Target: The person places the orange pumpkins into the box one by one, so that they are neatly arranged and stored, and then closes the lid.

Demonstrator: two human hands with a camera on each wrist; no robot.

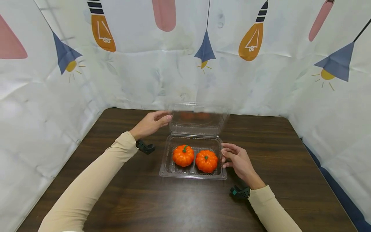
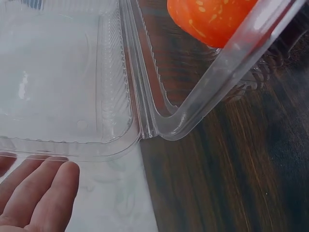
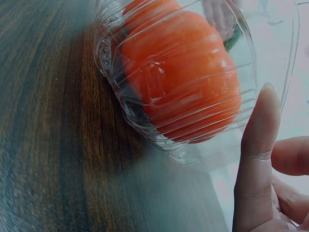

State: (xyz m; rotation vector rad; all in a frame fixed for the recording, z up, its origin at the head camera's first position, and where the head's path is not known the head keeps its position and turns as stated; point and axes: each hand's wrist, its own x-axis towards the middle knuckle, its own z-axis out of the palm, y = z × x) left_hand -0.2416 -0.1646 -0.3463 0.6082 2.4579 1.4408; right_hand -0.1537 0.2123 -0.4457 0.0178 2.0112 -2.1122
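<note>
A clear plastic clamshell container [image 1: 192,176] lies on the table with its hinged lid [image 1: 197,124] raised at the back. Two small orange pumpkins with green stems sit side by side in the base, a left pumpkin [image 1: 183,155] and a right pumpkin [image 1: 206,161]. My left hand [image 1: 150,123] is at the lid's left edge; in the left wrist view its loosely extended fingers [image 2: 50,193] lie by the lid's rim. Beside the base's right rim is my right hand [image 1: 238,162], index finger [image 3: 258,145] straight against or close to the plastic. No clear pinch shows in either hand.
The dark wood-grain table [image 1: 139,199] extends around the container on all sides. A white curtain [image 1: 130,80] printed with lamps and bulbs hangs behind the table's back edge and along both sides. Dark bands circle both wrists.
</note>
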